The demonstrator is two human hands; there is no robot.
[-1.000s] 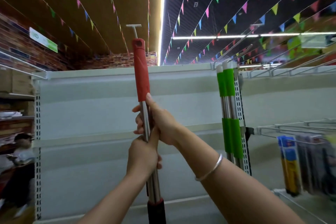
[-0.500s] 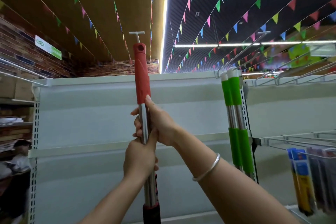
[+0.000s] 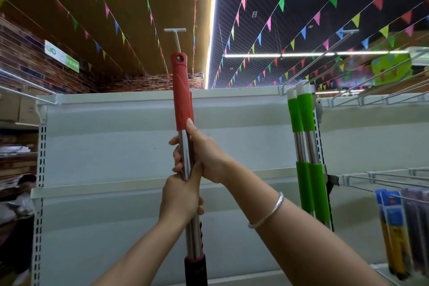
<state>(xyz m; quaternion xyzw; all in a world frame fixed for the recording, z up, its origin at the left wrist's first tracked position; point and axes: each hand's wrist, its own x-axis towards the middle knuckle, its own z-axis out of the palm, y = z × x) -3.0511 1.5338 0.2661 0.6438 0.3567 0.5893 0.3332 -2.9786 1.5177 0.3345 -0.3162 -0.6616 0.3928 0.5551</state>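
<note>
I hold a long metal pole with a red grip upright in front of a white shop shelf unit. My right hand grips the steel shaft just under the red grip, thumb up against it. My left hand grips the shaft directly below. The red grip has a hanging hole at its top, just below a white display hook that juts out from the shelf top. A black collar sits low on the pole.
Two poles with green grips hang at the shelf's right upright. Wire hooks with blue and yellow packaged goods stick out at the right. A person sits at the far left by stacked shelves. Bunting flags hang from the ceiling.
The pole has risen a little, so the red grip's top now sits closer under the white hook. Both hands keep the same hold on the shaft.
</note>
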